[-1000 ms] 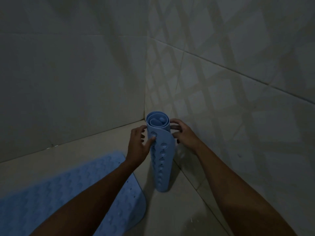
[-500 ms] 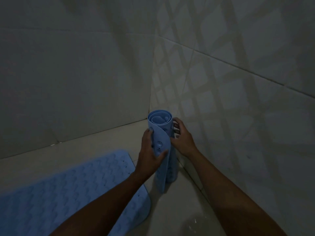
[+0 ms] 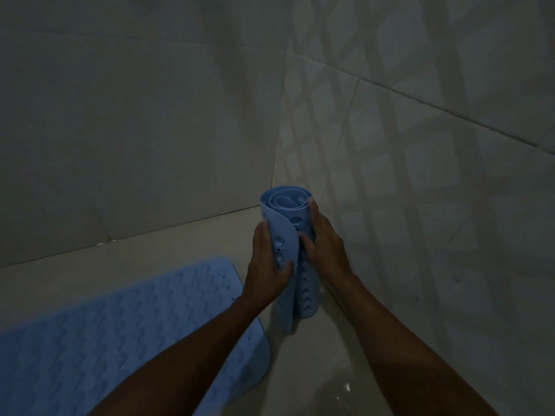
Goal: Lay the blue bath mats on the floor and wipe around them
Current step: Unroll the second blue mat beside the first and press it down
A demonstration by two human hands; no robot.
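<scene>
A rolled blue bath mat (image 3: pixel 286 217) stands upright on the floor in the corner of the tiled room, its suction cups facing out. My left hand (image 3: pixel 265 265) grips the loose outer flap of the roll, thumb across the cups. My right hand (image 3: pixel 326 250) holds the roll from the right side, fingers wrapped behind it. A second blue bath mat (image 3: pixel 126 334) lies flat on the floor at the lower left, partly hidden by my left forearm.
Two tiled walls (image 3: pixel 420 145) meet just behind the roll. The pale floor (image 3: pixel 324 370) between the flat mat and the right wall looks wet and shiny. The room is dim.
My left hand has slid down and closed on the roll's outer flap. My right hand has come round to the front of the roll. The view has moved closer.
</scene>
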